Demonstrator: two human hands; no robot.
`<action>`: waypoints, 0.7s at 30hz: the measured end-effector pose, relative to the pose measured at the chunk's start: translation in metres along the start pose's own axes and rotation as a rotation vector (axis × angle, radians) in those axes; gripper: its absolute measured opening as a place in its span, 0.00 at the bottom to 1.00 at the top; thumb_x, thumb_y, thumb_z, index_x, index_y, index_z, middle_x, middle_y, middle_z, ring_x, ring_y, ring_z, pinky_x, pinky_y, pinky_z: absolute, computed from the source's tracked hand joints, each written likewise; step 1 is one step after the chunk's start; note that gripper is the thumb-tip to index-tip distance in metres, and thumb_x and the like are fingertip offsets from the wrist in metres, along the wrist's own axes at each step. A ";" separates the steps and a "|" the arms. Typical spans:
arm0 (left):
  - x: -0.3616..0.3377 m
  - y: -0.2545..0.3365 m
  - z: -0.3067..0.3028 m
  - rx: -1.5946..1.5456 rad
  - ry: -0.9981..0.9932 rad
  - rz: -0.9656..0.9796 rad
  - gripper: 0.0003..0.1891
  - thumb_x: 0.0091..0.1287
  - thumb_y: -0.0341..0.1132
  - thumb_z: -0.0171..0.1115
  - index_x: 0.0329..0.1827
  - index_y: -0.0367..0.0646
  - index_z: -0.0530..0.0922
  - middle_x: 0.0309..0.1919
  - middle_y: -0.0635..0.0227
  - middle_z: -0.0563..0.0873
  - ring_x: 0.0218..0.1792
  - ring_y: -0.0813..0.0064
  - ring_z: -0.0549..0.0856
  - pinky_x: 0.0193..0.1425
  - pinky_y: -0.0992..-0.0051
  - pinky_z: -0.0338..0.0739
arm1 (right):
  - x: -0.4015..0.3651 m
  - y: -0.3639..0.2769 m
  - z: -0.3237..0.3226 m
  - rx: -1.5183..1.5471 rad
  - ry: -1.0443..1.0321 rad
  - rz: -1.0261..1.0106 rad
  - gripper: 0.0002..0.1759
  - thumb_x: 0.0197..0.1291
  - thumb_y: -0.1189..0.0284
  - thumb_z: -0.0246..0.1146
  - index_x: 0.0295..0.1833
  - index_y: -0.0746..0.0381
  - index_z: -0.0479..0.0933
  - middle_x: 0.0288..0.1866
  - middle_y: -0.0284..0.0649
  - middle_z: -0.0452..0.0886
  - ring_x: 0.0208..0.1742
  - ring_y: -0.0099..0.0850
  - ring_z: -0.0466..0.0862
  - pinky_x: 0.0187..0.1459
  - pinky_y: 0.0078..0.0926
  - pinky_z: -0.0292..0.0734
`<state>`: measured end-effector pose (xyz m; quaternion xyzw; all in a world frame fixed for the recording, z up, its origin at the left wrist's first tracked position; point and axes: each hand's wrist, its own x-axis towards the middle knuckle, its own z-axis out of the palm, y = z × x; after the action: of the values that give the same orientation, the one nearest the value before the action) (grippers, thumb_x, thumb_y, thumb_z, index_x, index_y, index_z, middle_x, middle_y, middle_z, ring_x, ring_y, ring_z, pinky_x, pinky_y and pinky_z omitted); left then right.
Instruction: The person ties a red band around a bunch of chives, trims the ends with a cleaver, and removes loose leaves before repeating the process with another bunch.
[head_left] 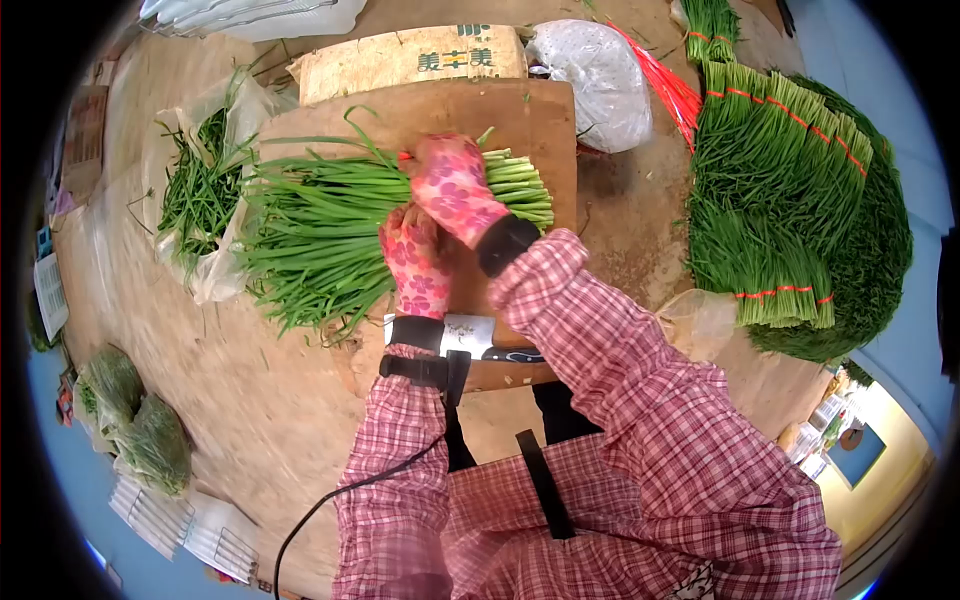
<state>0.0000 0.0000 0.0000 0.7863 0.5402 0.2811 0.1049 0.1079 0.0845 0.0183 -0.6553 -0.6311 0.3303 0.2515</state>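
A bunch of garlic chives lies across a wooden board, its leaves to the left and pale cut stems to the right. My left hand, in a pink floral fingerless glove, is closed against the bunch's near side. My right hand, gloved alike, is closed over the top of the bunch. A bit of red tie shows at its fingertips; the rest is hidden under the hands. A cleaver with a dark handle lies on the board near my left wrist, partly covered by it.
Tied chive bunches are piled at the right. Red ties lie beside a white plastic bag. A cardboard box sits behind the board. Loose greens rest on plastic at the left, with bagged greens lower left.
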 end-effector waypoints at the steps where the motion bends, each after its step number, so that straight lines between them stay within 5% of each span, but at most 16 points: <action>1: -0.002 0.000 0.000 -0.015 0.010 -0.014 0.22 0.51 0.23 0.62 0.52 0.39 0.76 0.49 0.52 0.81 0.53 0.47 0.79 0.57 0.52 0.73 | 0.001 -0.003 0.001 -0.031 0.021 -0.039 0.08 0.56 0.66 0.66 0.37 0.59 0.82 0.31 0.48 0.83 0.39 0.49 0.84 0.43 0.46 0.76; 3: 0.020 0.001 0.028 -0.130 0.110 -0.015 0.21 0.52 0.24 0.64 0.52 0.40 0.77 0.48 0.53 0.82 0.51 0.47 0.80 0.55 0.55 0.74 | 0.010 0.013 -0.013 -0.100 0.158 -0.194 0.06 0.56 0.68 0.65 0.36 0.59 0.81 0.28 0.47 0.82 0.36 0.49 0.82 0.41 0.48 0.74; 5: 0.009 0.012 0.025 -0.269 0.144 -0.075 0.19 0.53 0.24 0.65 0.51 0.40 0.78 0.47 0.54 0.84 0.49 0.48 0.81 0.54 0.56 0.75 | -0.023 0.012 -0.023 -0.238 0.053 -0.108 0.05 0.56 0.70 0.64 0.35 0.60 0.80 0.29 0.46 0.82 0.37 0.49 0.82 0.41 0.48 0.73; 10: 0.017 0.028 0.019 -0.313 0.174 -0.170 0.08 0.53 0.21 0.65 0.34 0.43 0.79 0.37 0.62 0.88 0.42 0.56 0.84 0.50 0.61 0.77 | -0.060 0.032 -0.025 -0.150 0.253 -0.266 0.07 0.47 0.75 0.61 0.35 0.60 0.77 0.35 0.45 0.81 0.42 0.47 0.78 0.45 0.46 0.69; 13: 0.019 0.023 0.020 -0.303 0.164 -0.132 0.08 0.53 0.22 0.66 0.33 0.43 0.79 0.38 0.62 0.88 0.43 0.56 0.84 0.50 0.60 0.77 | -0.063 0.040 -0.027 -0.099 0.257 -0.306 0.08 0.47 0.76 0.61 0.36 0.61 0.77 0.35 0.45 0.80 0.43 0.47 0.78 0.47 0.46 0.68; 17: 0.014 0.020 0.026 -0.328 0.101 -0.182 0.06 0.57 0.24 0.66 0.36 0.43 0.81 0.41 0.61 0.87 0.45 0.56 0.83 0.55 0.61 0.75 | -0.064 0.053 -0.026 -0.026 0.214 -0.304 0.09 0.47 0.77 0.62 0.38 0.60 0.80 0.39 0.45 0.82 0.47 0.49 0.78 0.52 0.46 0.70; 21: 0.021 0.024 0.020 -0.307 0.071 -0.181 0.05 0.57 0.24 0.66 0.32 0.42 0.79 0.41 0.62 0.87 0.45 0.56 0.83 0.55 0.61 0.74 | -0.046 0.044 -0.035 0.060 0.072 -0.120 0.05 0.51 0.77 0.62 0.35 0.63 0.81 0.35 0.48 0.83 0.43 0.51 0.81 0.47 0.47 0.74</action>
<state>0.0354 0.0125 0.0012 0.6987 0.5629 0.3771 0.2297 0.1636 0.0383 0.0136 -0.6199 -0.6496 0.3097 0.3127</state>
